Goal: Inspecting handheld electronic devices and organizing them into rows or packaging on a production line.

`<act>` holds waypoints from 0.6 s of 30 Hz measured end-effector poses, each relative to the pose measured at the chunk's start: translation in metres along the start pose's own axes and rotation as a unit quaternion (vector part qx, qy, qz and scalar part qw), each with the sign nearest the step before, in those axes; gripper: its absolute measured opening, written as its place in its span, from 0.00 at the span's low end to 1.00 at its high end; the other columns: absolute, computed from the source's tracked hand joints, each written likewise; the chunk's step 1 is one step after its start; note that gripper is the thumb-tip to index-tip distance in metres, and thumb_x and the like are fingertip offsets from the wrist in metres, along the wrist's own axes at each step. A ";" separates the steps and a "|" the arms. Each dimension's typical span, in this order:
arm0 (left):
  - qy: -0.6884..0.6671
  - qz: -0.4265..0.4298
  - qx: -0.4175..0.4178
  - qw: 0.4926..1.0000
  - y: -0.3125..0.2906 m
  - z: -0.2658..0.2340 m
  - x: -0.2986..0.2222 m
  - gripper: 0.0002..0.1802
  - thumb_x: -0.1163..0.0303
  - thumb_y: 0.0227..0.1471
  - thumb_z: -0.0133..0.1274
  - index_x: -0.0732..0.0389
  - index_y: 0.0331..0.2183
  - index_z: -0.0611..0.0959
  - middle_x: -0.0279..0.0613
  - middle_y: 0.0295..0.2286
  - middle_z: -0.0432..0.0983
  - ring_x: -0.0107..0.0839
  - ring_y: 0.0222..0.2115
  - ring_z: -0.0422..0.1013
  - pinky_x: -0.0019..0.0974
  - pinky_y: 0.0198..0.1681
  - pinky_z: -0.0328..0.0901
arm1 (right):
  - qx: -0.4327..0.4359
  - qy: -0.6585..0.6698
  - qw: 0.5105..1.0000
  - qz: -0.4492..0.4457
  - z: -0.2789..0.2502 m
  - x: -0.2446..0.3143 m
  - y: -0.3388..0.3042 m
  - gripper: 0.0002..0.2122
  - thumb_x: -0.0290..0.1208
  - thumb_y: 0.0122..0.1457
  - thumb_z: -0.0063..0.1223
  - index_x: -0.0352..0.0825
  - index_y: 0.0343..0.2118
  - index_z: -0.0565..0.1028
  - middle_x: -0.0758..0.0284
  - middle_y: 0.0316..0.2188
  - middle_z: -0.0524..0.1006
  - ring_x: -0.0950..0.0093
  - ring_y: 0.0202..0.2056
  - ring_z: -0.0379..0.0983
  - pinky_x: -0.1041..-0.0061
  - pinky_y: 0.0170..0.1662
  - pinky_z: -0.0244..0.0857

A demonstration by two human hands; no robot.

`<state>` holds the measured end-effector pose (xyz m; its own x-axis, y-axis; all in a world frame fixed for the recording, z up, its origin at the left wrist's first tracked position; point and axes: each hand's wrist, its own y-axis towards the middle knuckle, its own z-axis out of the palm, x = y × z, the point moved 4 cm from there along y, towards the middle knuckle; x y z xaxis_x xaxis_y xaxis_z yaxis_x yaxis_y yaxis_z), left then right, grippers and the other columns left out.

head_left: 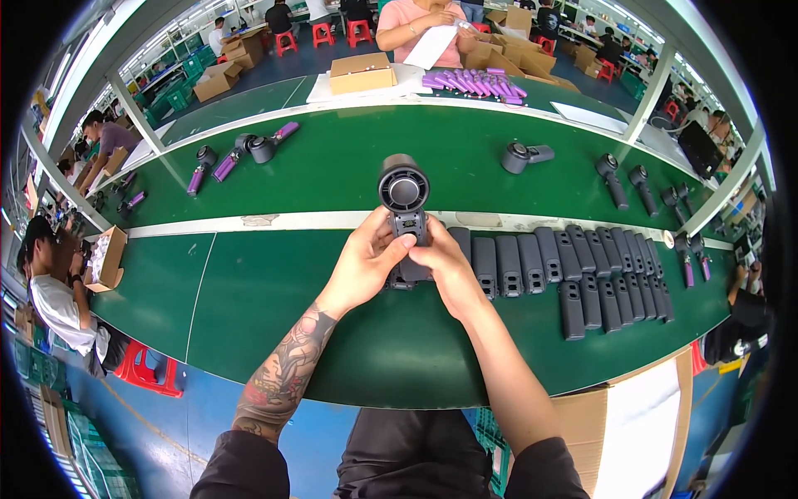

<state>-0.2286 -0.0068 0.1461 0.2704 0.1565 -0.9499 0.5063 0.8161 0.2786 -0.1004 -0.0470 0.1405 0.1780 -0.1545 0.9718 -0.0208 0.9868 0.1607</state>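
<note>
A dark grey handheld fan [405, 190] with a round ringed head stands up between my hands, above the green bench. My left hand [371, 256] wraps the left side of its handle, the thumb pressed on the front. From the right, my right hand [442, 259] closes round the same handle, its thumb beside the other one. Small details show on the neck below the head. The lower handle is partly hidden by my fingers. Just right of my right hand begins a row of dark grey handle shells [509, 264], standing close together.
A green belt [349, 166] beyond the white rail carries fans, some with purple handles [226, 165]. Across it, a person in pink [399, 33] holds white sheets near a heap of purple parts [475, 82]. An open carton [106, 259] stands left; cardboard [632, 424] lies below right.
</note>
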 end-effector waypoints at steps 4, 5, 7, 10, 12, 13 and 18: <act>0.033 0.008 0.010 0.999 -0.003 0.003 0.006 0.27 0.81 0.60 0.50 0.65 0.60 0.67 0.48 0.50 0.75 0.29 0.47 0.72 0.31 0.52 0.65 | -0.046 0.044 0.998 0.012 0.000 0.000 0.002 0.21 0.32 0.63 0.48 0.30 0.58 0.67 0.58 0.51 0.73 0.70 0.54 0.66 0.72 0.60 0.55; 0.038 0.011 0.006 0.999 -0.003 0.006 0.003 0.27 0.81 0.60 0.51 0.66 0.60 0.67 0.47 0.48 0.76 0.28 0.45 0.72 0.30 0.49 0.66 | -0.046 0.039 0.998 0.008 -0.001 0.000 0.001 0.20 0.33 0.64 0.47 0.30 0.57 0.68 0.58 0.51 0.73 0.70 0.54 0.66 0.72 0.60 0.54; 0.047 0.018 -0.001 0.999 -0.003 0.010 -0.003 0.27 0.81 0.60 0.51 0.66 0.60 0.67 0.47 0.46 0.77 0.26 0.40 0.72 0.27 0.45 0.66 | -0.048 0.028 0.998 -0.001 -0.002 -0.001 0.001 0.20 0.36 0.65 0.45 0.28 0.55 0.69 0.59 0.50 0.72 0.71 0.53 0.64 0.73 0.61 0.52; 0.049 0.021 -0.001 0.999 -0.005 0.014 0.000 0.27 0.81 0.59 0.52 0.67 0.60 0.68 0.46 0.44 0.77 0.25 0.38 0.72 0.26 0.43 0.67 | -0.061 0.031 0.998 0.003 0.001 -0.006 0.001 0.18 0.35 0.65 0.44 0.27 0.51 0.70 0.59 0.48 0.72 0.72 0.50 0.65 0.74 0.57 0.54; 0.056 0.016 -0.012 0.998 -0.007 0.013 0.004 0.27 0.81 0.59 0.52 0.67 0.59 0.68 0.46 0.43 0.78 0.24 0.37 0.72 0.25 0.42 0.67 | -0.063 0.029 0.998 0.012 -0.002 -0.004 0.001 0.17 0.34 0.64 0.44 0.28 0.51 0.71 0.59 0.47 0.72 0.73 0.48 0.65 0.74 0.56 0.55; 0.060 0.013 -0.018 0.998 -0.007 0.013 0.005 0.27 0.81 0.59 0.53 0.67 0.59 0.69 0.45 0.43 0.78 0.24 0.37 0.72 0.25 0.42 0.67 | -0.058 0.030 0.998 0.023 -0.004 -0.004 0.001 0.17 0.32 0.63 0.44 0.28 0.51 0.71 0.59 0.46 0.72 0.73 0.47 0.66 0.75 0.54 0.56; 0.058 -0.004 -0.022 0.998 -0.006 0.017 -0.007 0.26 0.81 0.59 0.53 0.67 0.58 0.70 0.45 0.43 0.78 0.25 0.38 0.73 0.26 0.44 0.67 | -0.019 0.080 0.995 0.051 -0.012 -0.003 0.000 0.19 0.28 0.60 0.47 0.29 0.54 0.69 0.60 0.45 0.73 0.74 0.46 0.66 0.78 0.51 0.57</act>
<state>-0.2197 -0.0217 0.1532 0.1688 0.2105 -0.9629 0.4716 0.8406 0.2664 -0.0891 -0.0458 0.1359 0.3315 -0.0460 0.9423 -0.0098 0.9986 0.0522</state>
